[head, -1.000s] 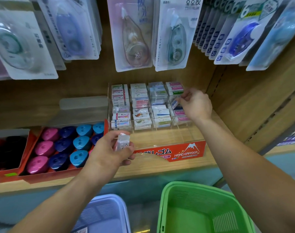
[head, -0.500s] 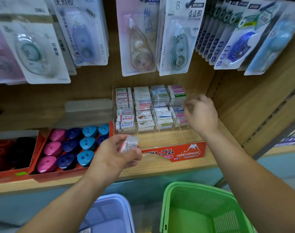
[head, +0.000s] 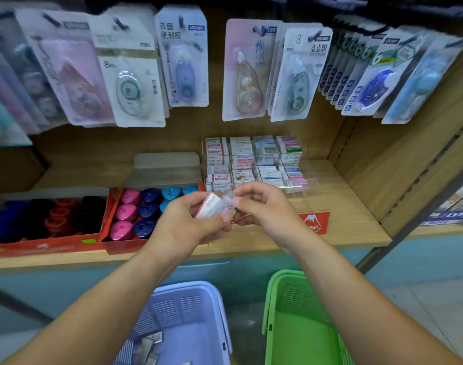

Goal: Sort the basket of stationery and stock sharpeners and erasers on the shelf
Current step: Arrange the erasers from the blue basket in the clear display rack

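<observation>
My left hand [head: 188,222] holds a small stack of wrapped erasers [head: 211,206] in front of the shelf. My right hand [head: 262,206] pinches the top eraser of that stack at its right end. Behind the hands stands a clear acrylic eraser display [head: 254,162] filled with rows of small erasers. To its left a red box holds pink and blue sharpeners [head: 138,212]. Below, a lavender basket [head: 188,312] holds a few wrapped items, and a green basket [head: 298,325] sits beside it.
A red box of dark and red sharpeners [head: 53,219] sits at the far left of the wooden shelf [head: 343,206]. Carded correction tapes [head: 246,72] hang above on hooks. A wooden side panel [head: 409,143] closes the shelf on the right.
My right hand has left the eraser display and come back to meet my left hand, gripping the erasers held there. The view has tilted down and pulled back.
</observation>
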`<control>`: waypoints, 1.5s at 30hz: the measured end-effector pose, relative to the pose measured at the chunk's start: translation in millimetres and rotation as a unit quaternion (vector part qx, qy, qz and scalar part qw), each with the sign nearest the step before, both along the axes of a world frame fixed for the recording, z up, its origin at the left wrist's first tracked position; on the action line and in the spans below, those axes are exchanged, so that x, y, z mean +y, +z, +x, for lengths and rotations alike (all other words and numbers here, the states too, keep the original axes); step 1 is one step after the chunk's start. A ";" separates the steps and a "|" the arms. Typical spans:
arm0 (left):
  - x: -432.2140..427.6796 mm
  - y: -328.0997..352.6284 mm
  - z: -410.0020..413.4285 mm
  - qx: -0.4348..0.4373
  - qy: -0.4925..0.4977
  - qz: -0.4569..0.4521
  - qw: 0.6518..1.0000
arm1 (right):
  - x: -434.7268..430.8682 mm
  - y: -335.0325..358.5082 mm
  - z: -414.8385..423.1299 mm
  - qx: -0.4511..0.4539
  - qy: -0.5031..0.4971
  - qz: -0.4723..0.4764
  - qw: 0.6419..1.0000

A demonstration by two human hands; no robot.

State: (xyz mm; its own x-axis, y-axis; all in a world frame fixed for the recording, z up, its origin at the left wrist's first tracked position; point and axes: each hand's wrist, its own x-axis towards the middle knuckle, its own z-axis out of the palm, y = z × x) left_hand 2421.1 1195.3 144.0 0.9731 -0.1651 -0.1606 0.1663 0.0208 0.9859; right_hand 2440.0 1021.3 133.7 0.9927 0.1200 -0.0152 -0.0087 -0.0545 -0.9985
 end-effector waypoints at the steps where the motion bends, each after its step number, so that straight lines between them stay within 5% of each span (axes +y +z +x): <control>1: 4.3 1.1 -1.8 0.003 -0.002 -0.008 1.000 | 1.7 1.1 -0.8 0.013 -0.002 0.021 1.000; 9: 27.3 1.5 -10.8 0.022 0.023 -0.003 0.999 | 18.2 -4.5 -14.3 0.043 -0.047 0.076 0.995; 21: 38.5 -11.4 4.0 0.020 0.040 0.075 0.996 | -11.0 -26.9 29.8 0.034 -0.118 -0.004 0.992; 29: 44.1 -21.0 14.8 0.037 0.053 0.056 0.996 | 17.1 -21.5 100.9 -0.090 -0.116 -0.202 0.968; 38: 53.6 -23.8 22.0 0.025 0.102 0.061 0.993 | 23.1 -35.7 124.5 -0.142 -0.068 -0.519 0.840; 42: 53.4 -23.3 22.6 0.026 0.125 0.032 0.991 | 28.2 -29.6 102.0 -0.163 -0.101 -0.440 0.877; 45: 54.1 -20.3 21.2 0.022 0.122 -0.004 0.992 | 36.7 -18.0 64.6 -0.131 -0.049 -0.295 0.945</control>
State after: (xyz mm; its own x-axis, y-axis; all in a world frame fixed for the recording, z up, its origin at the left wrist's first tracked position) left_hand 2442.3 1249.5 123.7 0.9765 0.0732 -0.2028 0.1976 0.0725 0.9776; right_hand 2504.6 1058.1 115.8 0.9773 0.0741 0.1983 0.2015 -0.6135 -0.7636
